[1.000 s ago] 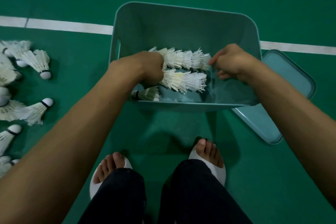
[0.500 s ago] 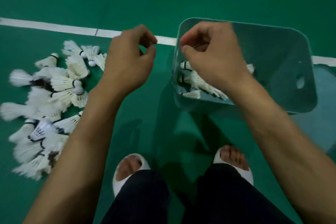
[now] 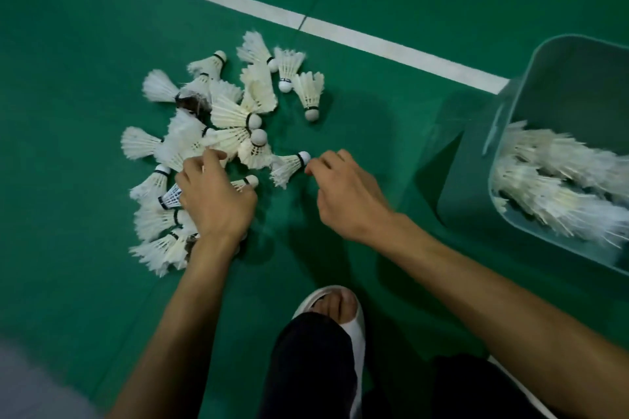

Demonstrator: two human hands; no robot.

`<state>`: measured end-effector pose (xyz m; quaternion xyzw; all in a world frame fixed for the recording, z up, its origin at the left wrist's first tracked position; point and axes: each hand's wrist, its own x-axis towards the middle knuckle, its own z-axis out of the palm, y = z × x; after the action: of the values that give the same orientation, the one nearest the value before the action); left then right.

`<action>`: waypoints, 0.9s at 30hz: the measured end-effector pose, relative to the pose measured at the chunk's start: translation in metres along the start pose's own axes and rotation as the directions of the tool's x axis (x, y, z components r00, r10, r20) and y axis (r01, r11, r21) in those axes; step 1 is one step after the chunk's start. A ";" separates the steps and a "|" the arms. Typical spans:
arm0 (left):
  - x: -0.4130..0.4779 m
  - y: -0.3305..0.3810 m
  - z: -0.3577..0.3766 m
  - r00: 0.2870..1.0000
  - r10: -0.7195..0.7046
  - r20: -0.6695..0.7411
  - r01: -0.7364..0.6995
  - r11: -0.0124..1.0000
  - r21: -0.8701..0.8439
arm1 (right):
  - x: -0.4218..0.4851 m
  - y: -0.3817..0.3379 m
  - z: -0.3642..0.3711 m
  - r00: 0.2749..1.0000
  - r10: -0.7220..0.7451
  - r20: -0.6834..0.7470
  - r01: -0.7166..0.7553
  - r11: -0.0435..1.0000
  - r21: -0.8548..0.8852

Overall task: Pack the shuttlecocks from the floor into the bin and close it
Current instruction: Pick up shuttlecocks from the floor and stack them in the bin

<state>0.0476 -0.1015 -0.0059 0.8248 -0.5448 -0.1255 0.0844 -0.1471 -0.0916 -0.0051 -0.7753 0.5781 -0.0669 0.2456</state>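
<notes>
A pile of several white feather shuttlecocks lies on the green court floor at centre left. My left hand rests on the pile's lower part, fingers spread over shuttlecocks; whether it grips one is hidden. My right hand hovers just right of the pile, its fingertips touching the cork of a single shuttlecock without holding it. The teal plastic bin stands open at the right edge, with several shuttlecocks lying inside.
A white court line runs diagonally behind the pile and the bin. My foot in a white slide sandal is planted below my hands, dark trouser legs beneath. Bare green floor surrounds the pile. The bin's lid is out of view.
Both hands left the bin and swung left and down onto the shuttlecock pile. The view turned left, so the bin now sits at the right edge.
</notes>
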 end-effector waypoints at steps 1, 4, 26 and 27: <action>0.000 -0.004 0.005 0.997 -0.018 0.076 0.010 0.994 0.105 | 0.009 -0.006 0.006 0.999 -0.047 0.000 0.047 0.996 -0.078; -0.004 -0.007 0.024 0.955 -0.017 0.297 -0.089 0.936 0.340 | 0.040 -0.023 0.026 0.990 -0.128 0.056 0.137 0.971 -0.195; 0.015 0.028 0.027 0.977 0.202 0.071 -0.187 0.965 -0.183 | 0.025 -0.019 -0.015 0.859 0.282 -0.427 -0.339 0.939 -0.063; 0.011 0.029 0.025 0.978 0.202 0.046 -0.188 0.959 -0.214 | 0.024 -0.022 -0.022 0.832 0.270 -0.485 -0.336 0.941 -0.052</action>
<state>0.0192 -0.1234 -0.0230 0.7489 -0.6099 -0.2009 0.1639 -0.1289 -0.1163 0.0201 -0.6487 0.7390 -0.1742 0.0521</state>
